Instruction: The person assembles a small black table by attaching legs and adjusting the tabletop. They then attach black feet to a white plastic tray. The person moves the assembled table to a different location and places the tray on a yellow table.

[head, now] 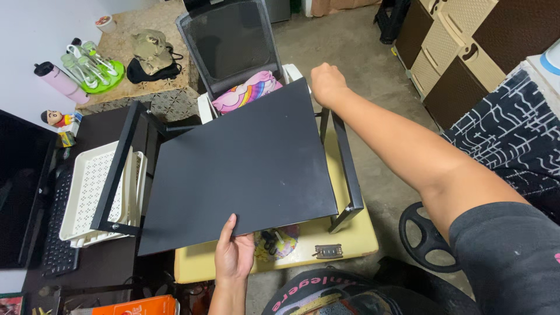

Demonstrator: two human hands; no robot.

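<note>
Board point(245, 169) is up between your hands, tilted, sitting over the black frame point(116, 175) rather than settled into it. Your left hand point(233, 254) pinches the near edge, thumb on top, fingers under. Your right hand point(328, 83) is clenched over the far corner, arm stretched long across the panel. That reach looks like the weak point: with only an edge and a corner held, the board could pivot and slide off toward your left, onto the white tray point(87, 192) by the keyboard point(58, 233). The frame's right rail point(345, 160) sits just below your right forearm, so a drop there could catch the arm. Beyond your right hand, the chair point(230, 44) with its rainbow cushion point(248, 90) crowds the far edge and could snag it.
</note>
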